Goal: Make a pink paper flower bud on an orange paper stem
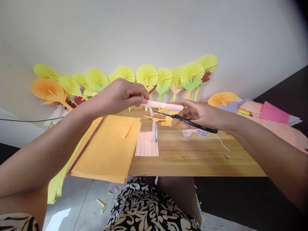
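Note:
A pink rolled paper tube [169, 106] spans the gap between my two hands above the table. My left hand [131, 94] pinches its left end, where a strip of white tape meets the tube. From there the tape runs down to a tape roll [155, 132] hanging over a pink paper square [144, 144]. My right hand [193, 111] steadies the tube's right end with its fingertips. It also holds black-handled scissors [192, 122], whose blades point left toward the hanging tape. A white band of tape lies around the tube's middle.
Orange paper sheets [108, 154] lie on the wooden table [192, 157] at the left. Yellow pleated paper fans [147, 75] lean along the wall behind. White string [187, 134] and orange paper scraps [166, 120] lie near my right hand. Pink pleated paper [274, 112] is piled far right.

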Motion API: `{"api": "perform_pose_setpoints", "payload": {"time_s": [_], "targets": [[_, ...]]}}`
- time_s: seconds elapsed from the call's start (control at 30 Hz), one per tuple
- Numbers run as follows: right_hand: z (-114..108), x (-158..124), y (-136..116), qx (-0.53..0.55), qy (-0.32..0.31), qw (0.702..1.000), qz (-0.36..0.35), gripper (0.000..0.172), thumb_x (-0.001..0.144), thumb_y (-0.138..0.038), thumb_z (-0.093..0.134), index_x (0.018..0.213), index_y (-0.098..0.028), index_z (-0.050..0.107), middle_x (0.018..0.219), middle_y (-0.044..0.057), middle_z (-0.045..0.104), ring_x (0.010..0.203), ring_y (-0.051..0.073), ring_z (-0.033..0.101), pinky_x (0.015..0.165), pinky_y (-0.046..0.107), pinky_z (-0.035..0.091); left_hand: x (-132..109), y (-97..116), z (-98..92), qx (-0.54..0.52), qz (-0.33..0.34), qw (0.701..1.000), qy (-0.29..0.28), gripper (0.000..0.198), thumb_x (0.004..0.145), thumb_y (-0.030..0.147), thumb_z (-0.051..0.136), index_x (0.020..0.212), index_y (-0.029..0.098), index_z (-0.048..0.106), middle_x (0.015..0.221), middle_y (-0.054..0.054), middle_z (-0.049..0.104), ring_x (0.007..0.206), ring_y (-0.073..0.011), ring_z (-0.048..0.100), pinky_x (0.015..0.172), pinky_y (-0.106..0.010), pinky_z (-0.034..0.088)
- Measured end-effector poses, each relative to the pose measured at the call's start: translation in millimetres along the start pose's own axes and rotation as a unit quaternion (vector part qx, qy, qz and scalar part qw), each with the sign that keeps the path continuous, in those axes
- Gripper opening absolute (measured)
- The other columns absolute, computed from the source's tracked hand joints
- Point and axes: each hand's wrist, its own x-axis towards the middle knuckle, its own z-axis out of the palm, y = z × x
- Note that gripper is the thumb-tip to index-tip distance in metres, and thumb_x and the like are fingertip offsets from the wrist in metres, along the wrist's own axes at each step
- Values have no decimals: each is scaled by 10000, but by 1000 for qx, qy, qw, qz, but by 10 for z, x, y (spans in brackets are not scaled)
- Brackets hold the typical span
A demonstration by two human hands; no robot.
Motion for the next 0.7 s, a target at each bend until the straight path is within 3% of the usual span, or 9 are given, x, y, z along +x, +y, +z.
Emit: {"api": "perform_pose_setpoints", "payload": {"time_s": [0.17,0.37,0.7], "targets": [[54,-58,-42,-27,38,999,-2,733,788,-396,706,1462,-272,444,961,52,740,897,236,713,827,391,581,-31,31,-54,0,-4,1000,-18,184,846,293,606,902,192,749,670,-15,583,632,-145,517,604,-267,292],[226,-50,-79,-21,92,995,-34,687,805,-310,666,1456,-287,445,1007,53,732,878,232,725,833,413,589,-14,27,64,-2,35,999,-27,160,841,299,601,846,224,742,676,1,615,621,-135,515,626,-264,318],[258,-118,-152,24,61,998,-10,688,825,-315,668,1459,-304,403,995,33,763,921,239,740,825,402,594,-9,-73,139,-1,80,996,-33,184,843,316,590,849,233,754,667,6,640,588,-127,529,601,-261,323]]}}
